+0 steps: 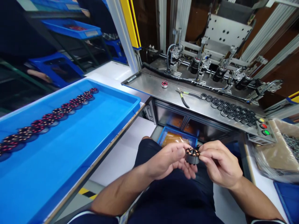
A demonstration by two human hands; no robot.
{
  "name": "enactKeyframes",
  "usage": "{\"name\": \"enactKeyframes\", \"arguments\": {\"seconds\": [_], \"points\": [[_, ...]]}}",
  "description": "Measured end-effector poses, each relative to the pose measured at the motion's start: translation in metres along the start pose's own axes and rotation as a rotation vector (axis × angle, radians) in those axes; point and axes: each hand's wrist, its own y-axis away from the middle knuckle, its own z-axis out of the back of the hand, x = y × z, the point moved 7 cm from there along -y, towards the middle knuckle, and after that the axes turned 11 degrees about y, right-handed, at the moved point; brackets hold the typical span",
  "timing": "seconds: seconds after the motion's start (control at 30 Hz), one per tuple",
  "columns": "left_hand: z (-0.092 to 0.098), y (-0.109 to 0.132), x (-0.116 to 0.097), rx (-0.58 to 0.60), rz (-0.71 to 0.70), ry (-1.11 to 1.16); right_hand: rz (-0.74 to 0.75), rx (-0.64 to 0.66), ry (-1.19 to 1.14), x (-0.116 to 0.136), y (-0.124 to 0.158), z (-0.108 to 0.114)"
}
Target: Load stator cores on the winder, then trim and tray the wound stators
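Note:
Above my lap, a motor stator [192,158] with copper windings and a grey ring body sits between both hands. My left hand [171,160] grips its left side with thumb and index finger, the other fingers spread below. From the right, my right hand [220,160] pinches the stator's edge between thumb and fingers. On the metal bench beyond lie a red-wound stator [164,84], cutting pliers [184,97] with black and green handles, and several black unwound stators [233,110] in rows.
A blue tray [77,149] on my left holds a long row of wound stators. Behind the bench stands a winding machine [219,62]. A button box [263,132] and a plastic-lined carton [271,155] are at right. A blue bin [163,134] sits under the bench; co-workers are at far left.

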Motion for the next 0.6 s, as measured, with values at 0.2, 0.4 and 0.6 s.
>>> {"name": "enactKeyframes", "arguments": {"seconds": [0.2, 0.4, 0.6], "points": [[0.000, -0.005, 0.004, -0.072, 0.056, 0.094, 0.180, -0.013, 0.066, 0.008, -0.003, 0.007], [0.003, -0.001, -0.004, -0.116, -0.088, 0.066, 0.126, -0.085, 0.051, -0.009, 0.003, 0.021], [0.001, -0.003, -0.004, -0.061, -0.145, 0.058, 0.141, 0.032, 0.007, -0.005, -0.007, 0.014]]}}
